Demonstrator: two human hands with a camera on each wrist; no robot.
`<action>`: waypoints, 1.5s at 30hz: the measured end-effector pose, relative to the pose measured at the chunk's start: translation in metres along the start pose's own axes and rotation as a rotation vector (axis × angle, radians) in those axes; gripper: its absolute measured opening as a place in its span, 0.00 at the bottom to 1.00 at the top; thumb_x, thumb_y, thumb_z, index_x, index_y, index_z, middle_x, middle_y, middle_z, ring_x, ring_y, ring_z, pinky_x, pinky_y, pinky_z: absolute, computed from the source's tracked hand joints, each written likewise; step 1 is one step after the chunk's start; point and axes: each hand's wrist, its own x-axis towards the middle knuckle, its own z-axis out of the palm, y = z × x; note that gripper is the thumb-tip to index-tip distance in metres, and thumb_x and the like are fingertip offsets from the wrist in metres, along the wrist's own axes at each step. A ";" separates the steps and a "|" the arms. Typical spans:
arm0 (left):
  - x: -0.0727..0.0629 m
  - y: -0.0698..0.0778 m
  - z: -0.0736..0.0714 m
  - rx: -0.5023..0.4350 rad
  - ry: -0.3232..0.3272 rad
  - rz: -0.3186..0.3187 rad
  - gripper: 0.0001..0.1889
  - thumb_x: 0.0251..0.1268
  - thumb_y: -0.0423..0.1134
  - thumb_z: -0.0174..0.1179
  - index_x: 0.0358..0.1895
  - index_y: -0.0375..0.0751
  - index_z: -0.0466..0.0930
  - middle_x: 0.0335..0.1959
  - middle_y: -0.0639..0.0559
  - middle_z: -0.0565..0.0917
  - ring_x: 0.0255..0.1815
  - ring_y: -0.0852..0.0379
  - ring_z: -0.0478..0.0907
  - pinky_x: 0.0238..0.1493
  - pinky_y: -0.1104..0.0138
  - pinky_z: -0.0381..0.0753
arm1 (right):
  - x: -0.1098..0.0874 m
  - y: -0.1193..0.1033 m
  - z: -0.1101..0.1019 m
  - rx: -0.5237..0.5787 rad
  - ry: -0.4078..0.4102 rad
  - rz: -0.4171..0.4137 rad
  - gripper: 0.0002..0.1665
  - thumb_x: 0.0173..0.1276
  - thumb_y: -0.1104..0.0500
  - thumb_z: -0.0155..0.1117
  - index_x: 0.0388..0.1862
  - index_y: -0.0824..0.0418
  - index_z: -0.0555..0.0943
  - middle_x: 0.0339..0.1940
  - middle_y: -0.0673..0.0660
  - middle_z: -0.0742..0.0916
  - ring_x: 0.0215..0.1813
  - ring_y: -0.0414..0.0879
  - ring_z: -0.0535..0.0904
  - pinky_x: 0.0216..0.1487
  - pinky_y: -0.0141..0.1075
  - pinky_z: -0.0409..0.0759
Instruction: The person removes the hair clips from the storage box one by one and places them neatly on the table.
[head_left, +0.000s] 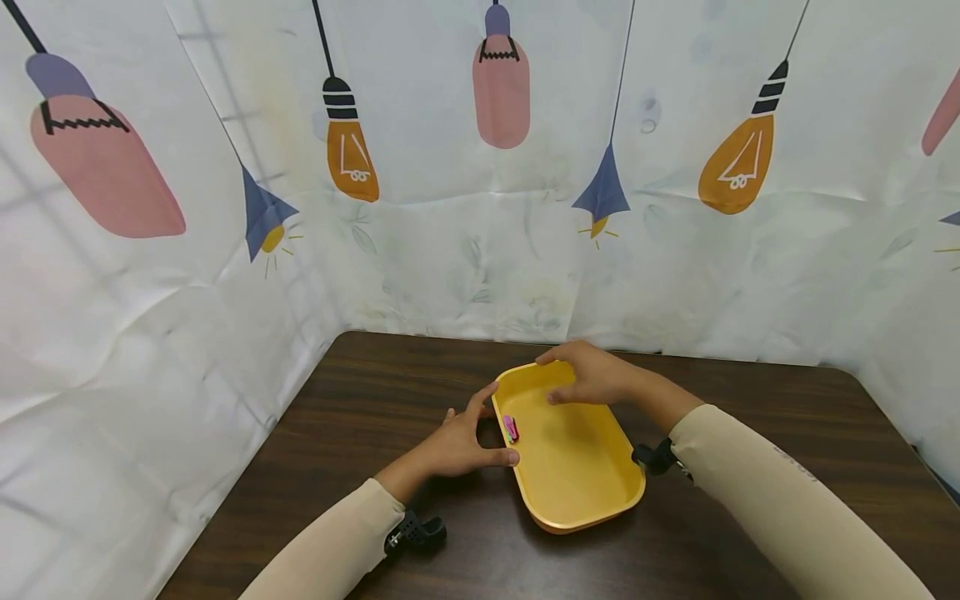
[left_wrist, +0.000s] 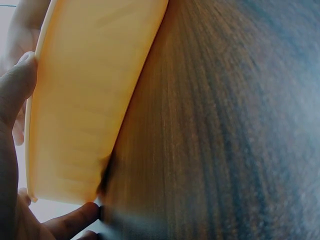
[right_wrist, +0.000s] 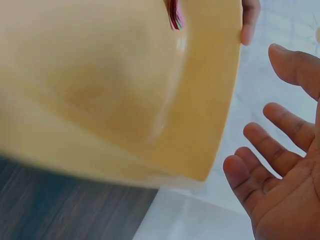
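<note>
A yellow rectangular plastic tray (head_left: 577, 458) is on the dark table, angled with its far end toward the left. Inside, against its left wall, lies a small bundle of thin pink, dark red and green pieces (right_wrist: 175, 14); their kind is too small to tell. My left hand (head_left: 457, 442) is at the tray's left side, thumb and index finger spread along the rim. In the left wrist view its thumb (left_wrist: 22, 82) touches the rim. My right hand (head_left: 596, 377) is over the tray's far end, and the right wrist view shows its fingers spread with nothing between them.
The brown wood-grain table (head_left: 757, 433) extends to both sides of the tray. White cloth (head_left: 450, 258) printed with hanging lamps stands behind the table and along its left. A black strap (head_left: 412, 533) is on the left wrist, another (head_left: 656, 458) on the right.
</note>
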 end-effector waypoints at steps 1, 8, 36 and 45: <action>0.000 0.000 0.000 -0.001 0.000 0.001 0.63 0.54 0.75 0.66 0.84 0.58 0.37 0.68 0.46 0.76 0.66 0.44 0.76 0.75 0.34 0.36 | 0.001 -0.001 0.001 -0.001 -0.001 -0.002 0.35 0.67 0.51 0.76 0.69 0.61 0.78 0.68 0.58 0.80 0.70 0.59 0.71 0.70 0.57 0.68; 0.000 -0.001 0.000 -0.005 -0.006 0.004 0.62 0.54 0.76 0.66 0.84 0.58 0.37 0.68 0.47 0.76 0.66 0.44 0.76 0.74 0.33 0.36 | 0.007 -0.004 0.010 0.005 -0.033 -0.005 0.36 0.67 0.48 0.75 0.70 0.60 0.77 0.68 0.57 0.79 0.70 0.57 0.73 0.70 0.54 0.70; 0.001 -0.004 0.001 -0.012 0.003 0.016 0.63 0.54 0.74 0.67 0.84 0.58 0.37 0.66 0.47 0.76 0.66 0.45 0.76 0.74 0.33 0.35 | 0.026 -0.012 0.044 -0.039 -0.097 -0.052 0.32 0.66 0.51 0.76 0.66 0.60 0.80 0.65 0.54 0.82 0.69 0.52 0.74 0.71 0.50 0.69; 0.000 -0.003 0.001 -0.018 0.002 0.020 0.63 0.54 0.74 0.67 0.84 0.58 0.37 0.67 0.45 0.76 0.66 0.43 0.76 0.74 0.32 0.35 | 0.029 -0.015 0.054 -0.057 -0.141 -0.023 0.33 0.63 0.50 0.77 0.65 0.57 0.81 0.64 0.52 0.82 0.69 0.52 0.73 0.73 0.49 0.66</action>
